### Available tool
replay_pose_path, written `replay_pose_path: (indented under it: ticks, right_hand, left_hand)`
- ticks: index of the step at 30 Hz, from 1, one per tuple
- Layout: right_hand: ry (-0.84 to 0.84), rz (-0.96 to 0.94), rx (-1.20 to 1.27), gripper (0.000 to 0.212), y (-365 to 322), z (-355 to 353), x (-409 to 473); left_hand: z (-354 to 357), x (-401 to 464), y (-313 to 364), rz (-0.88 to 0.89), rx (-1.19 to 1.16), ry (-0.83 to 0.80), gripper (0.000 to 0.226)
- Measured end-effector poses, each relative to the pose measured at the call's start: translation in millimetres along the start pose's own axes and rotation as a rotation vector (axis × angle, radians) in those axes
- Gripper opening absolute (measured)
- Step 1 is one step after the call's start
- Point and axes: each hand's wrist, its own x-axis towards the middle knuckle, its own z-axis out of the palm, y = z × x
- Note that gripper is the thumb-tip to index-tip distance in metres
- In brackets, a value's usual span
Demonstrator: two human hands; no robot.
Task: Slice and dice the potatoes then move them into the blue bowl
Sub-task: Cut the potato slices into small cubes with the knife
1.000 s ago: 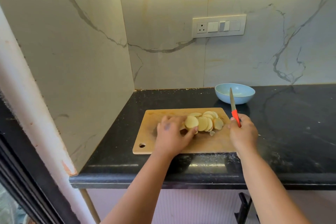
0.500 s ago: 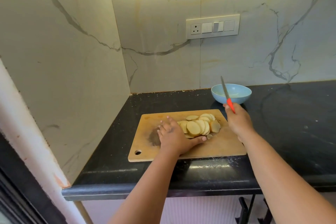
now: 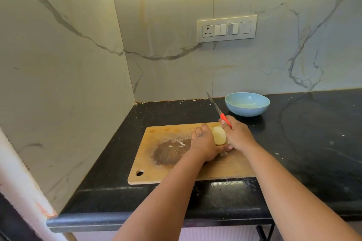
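L hand (image 3: 202, 146) and R hand (image 3: 238, 136) are pressed in from either side of the potato slices (image 3: 219, 135), which sit bunched together as a stack between them on the cutting board (image 3: 172, 170). L fingers curl round the left side of the stack, thumb reaching under toward the R hand. R hand grips the knife (image 3: 219, 111) by its red handle while its fingers also press against the stack's right side; blade points up and away to the back-left, off the board, tip over the counter.

Big to small:
- Marble-look wall panels behind and to the left, grey veins, w/ a switch plate (image 3: 226, 28) (one socket, several switches) on the back wall.
- Black stone counter (image 3: 303, 143), speckled w/ crumbs.
- Wooden board lies near the front edge, hanging hole at its near-left corner, dark stained patch left of centre w/ a few pale scraps on it.
- Blue bowl (image 3: 247, 104) stands on the counter behind the board's right end, near the wall, apart from the board; inside looks pale, contents unclear.
- One small bit of potato lies on the board just below the hands.
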Motion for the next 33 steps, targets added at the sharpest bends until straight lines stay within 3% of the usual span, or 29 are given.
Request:
replay_pose_path:
  ticks: [6, 9, 12, 15, 18, 23, 28, 31, 33]
  right_hand:
    - [0.065, 0.025, 0.151, 0.036, 3, -3, 3]
    - [0.134, 0.017, 0.19, 0.035, 3, -1, -1]
    - [0.24, -0.033, 0.172, 0.038, 0, -1, -9]
    - [0.311, -0.085, 0.209, 0.038, -9, 0, -20]
    - [0.399, -0.076, 0.23, 0.036, -16, 10, -33]
    - [0.506, -0.07, 0.206, 0.032, -22, 25, -56]
    - [0.508, -0.027, 0.178, 0.033, -19, 24, -66]
    - [0.488, -0.005, 0.169, 0.033, -18, 21, -66]
    - [0.474, 0.008, 0.171, 0.034, -19, 20, -66]
  left_hand:
    - [0, 4, -6, 0.105, -0.146, -0.013, 0.132]
    - [-4, -5, -15, 0.17, -0.266, 0.057, 0.132]
    - [-14, -15, -33, 0.225, -0.252, 0.219, 0.097]
    - [-17, -25, -50, 0.317, -0.043, 0.414, 0.052]
    - [-10, -29, -51, 0.404, 0.051, 0.504, 0.05]
    - [-2, -28, -32, 0.549, 0.149, 0.505, 0.056]
    - [-4, -21, -19, 0.466, 0.3, 0.36, 0.06]
    - [-4, -21, -18, 0.517, 0.223, 0.381, 0.052]
    - [-3, -25, -18, 0.531, 0.032, 0.377, 0.044]
